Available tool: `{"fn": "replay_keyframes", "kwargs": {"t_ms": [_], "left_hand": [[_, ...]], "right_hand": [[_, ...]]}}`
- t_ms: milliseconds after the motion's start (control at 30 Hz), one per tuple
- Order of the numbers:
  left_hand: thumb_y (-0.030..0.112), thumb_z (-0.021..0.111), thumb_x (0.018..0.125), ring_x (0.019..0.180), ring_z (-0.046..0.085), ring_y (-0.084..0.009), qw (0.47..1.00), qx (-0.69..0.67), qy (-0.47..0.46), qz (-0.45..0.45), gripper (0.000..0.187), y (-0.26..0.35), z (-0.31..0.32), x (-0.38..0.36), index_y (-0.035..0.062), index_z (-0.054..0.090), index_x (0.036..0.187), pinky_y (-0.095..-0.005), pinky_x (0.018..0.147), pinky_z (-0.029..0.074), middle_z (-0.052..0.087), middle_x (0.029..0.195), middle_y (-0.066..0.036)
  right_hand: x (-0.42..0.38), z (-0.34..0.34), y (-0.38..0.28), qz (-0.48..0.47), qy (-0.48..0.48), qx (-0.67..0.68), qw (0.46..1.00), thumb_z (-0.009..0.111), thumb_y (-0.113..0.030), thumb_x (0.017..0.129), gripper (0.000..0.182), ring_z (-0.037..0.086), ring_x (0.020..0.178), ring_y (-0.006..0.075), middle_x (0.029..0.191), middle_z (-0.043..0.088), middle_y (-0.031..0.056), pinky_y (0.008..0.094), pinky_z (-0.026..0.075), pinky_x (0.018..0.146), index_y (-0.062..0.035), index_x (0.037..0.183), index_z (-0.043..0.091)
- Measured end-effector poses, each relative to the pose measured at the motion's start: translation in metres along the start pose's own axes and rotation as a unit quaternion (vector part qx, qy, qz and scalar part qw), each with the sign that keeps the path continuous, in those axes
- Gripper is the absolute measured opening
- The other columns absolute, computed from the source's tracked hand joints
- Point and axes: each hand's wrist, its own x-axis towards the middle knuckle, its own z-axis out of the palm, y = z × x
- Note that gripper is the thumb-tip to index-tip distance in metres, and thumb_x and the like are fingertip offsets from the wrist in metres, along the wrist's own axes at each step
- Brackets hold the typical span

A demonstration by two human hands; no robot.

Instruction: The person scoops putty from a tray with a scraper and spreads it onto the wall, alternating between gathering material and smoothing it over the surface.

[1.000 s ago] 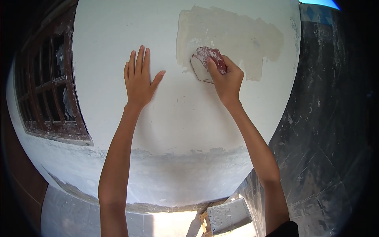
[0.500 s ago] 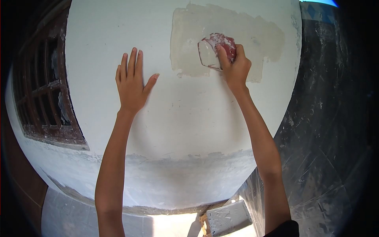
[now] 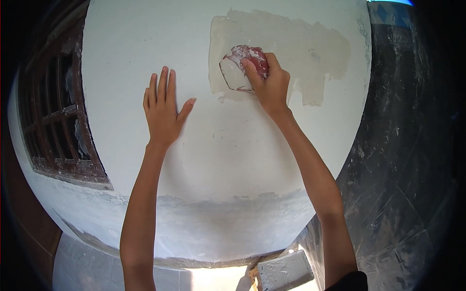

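Observation:
My right hand grips a red putty scraper smeared with white putty, thumb on its near face and the other fingers mostly hidden behind. The scraper's whitish broad edge lies against the left part of a greyish-beige putty patch on the white wall. To the left, my left hand rests flat on the bare white wall, fingers stretched upward and thumb out to the side. It holds nothing.
A brown wooden window frame with dark panes is at the left. Below stands a putty-covered tray on the floor. Dark plastic sheeting hangs along the right side. A rough grey band crosses the lower wall.
My right hand has moved left and slightly down with the scraper across the putty patch. The left hand stays flat on the wall, and the view has shifted slightly.

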Motion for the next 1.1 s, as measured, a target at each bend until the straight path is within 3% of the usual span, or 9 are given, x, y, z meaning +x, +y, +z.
{"fn": "replay_keyframes", "kwargs": {"t_ms": [133,300,400,467,767,833,900,1000,1100], "left_hand": [[0.051,0.052,0.098,0.151,0.018,-0.0360,1.000,-0.013,-0.001,-0.007,0.078,0.003,0.000,-0.001,0.0059,0.027,0.156,-0.0557,0.118,0.015,0.026,0.163,-0.013],[0.051,0.053,0.098,0.151,0.018,-0.0360,1.000,-0.018,-0.002,-0.012,0.078,0.003,-0.001,0.000,0.0061,0.027,0.156,-0.0557,0.118,0.016,0.026,0.163,-0.013],[0.051,0.053,0.098,0.151,0.018,-0.0361,1.000,-0.028,0.001,-0.007,0.078,0.002,-0.003,-0.001,0.0061,0.027,0.156,-0.0557,0.117,0.016,0.025,0.163,-0.013],[0.050,0.054,0.098,0.151,0.018,-0.0364,1.000,-0.029,0.000,-0.004,0.078,0.003,-0.004,0.000,0.0055,0.028,0.156,-0.0557,0.117,0.016,0.026,0.163,-0.013],[0.051,0.054,0.098,0.151,0.017,-0.0362,1.000,-0.022,-0.002,-0.007,0.078,0.003,-0.003,-0.001,0.0060,0.027,0.156,-0.0546,0.118,0.016,0.025,0.163,-0.013],[0.051,0.054,0.098,0.151,0.017,-0.0360,1.000,-0.022,-0.003,-0.008,0.078,0.003,-0.002,-0.002,0.0060,0.028,0.156,-0.0547,0.118,0.016,0.025,0.163,-0.012],[0.051,0.054,0.098,0.151,0.017,-0.0359,1.000,-0.016,0.003,-0.006,0.078,0.002,-0.002,0.001,0.0060,0.028,0.156,-0.0548,0.118,0.016,0.025,0.163,-0.012],[0.051,0.054,0.098,0.151,0.017,-0.0357,1.000,-0.027,-0.004,-0.006,0.078,0.003,-0.003,-0.002,0.0062,0.028,0.156,-0.0549,0.118,0.016,0.025,0.163,-0.012],[0.050,0.054,0.098,0.151,0.018,-0.0360,1.000,-0.022,-0.002,-0.002,0.077,0.001,-0.003,0.000,0.0058,0.028,0.156,-0.0551,0.118,0.016,0.025,0.163,-0.012]], "right_hand": [[0.026,-0.045,0.013,0.046,0.155,-0.085,0.983,0.071,-0.028,0.092,0.033,0.061,0.057,0.0174,0.071,0.068,0.0123,0.0320,0.049,0.056,0.0023,0.088,0.060],[0.018,-0.032,-0.022,0.075,0.136,0.024,0.988,0.070,-0.029,0.094,0.033,0.056,0.057,0.0101,0.069,0.065,0.0070,0.0262,0.046,0.055,0.0022,0.093,0.061],[-0.005,0.005,-0.024,-0.005,-0.033,0.005,0.999,0.073,-0.026,0.092,0.031,0.060,0.056,0.0159,0.069,0.066,0.0108,0.0291,0.047,0.055,0.0017,0.094,0.060],[-0.002,0.017,-0.019,-0.026,-0.042,0.032,0.998,0.073,-0.026,0.092,0.031,0.060,0.056,0.0196,0.068,0.065,0.0130,0.0314,0.047,0.055,0.0021,0.093,0.060],[0.039,-0.047,0.012,0.057,0.161,-0.146,0.974,0.069,-0.028,0.094,0.033,0.057,0.053,0.0161,0.065,0.064,0.0095,0.0315,0.046,0.053,0.0020,0.085,0.059],[0.038,-0.035,0.003,0.061,0.227,-0.069,0.970,0.069,-0.028,0.094,0.033,0.057,0.054,0.0139,0.068,0.065,0.0083,0.0301,0.046,0.053,0.0018,0.086,0.059],[0.031,-0.016,-0.030,0.091,0.158,0.030,0.983,0.070,-0.028,0.094,0.032,0.057,0.057,0.0113,0.071,0.067,0.0080,0.0279,0.047,0.055,0.0023,0.089,0.060],[0.029,0.016,-0.026,0.031,-0.033,-0.002,0.999,0.071,-0.034,0.092,0.037,0.062,0.056,0.0274,0.071,0.067,0.0153,0.0375,0.050,0.060,0.0009,0.091,0.060],[0.048,0.011,-0.013,0.025,0.004,-0.119,0.993,0.068,-0.038,0.092,0.039,0.065,0.060,0.0325,0.070,0.068,0.0167,0.0403,0.051,0.061,0.0003,0.089,0.061]]}}
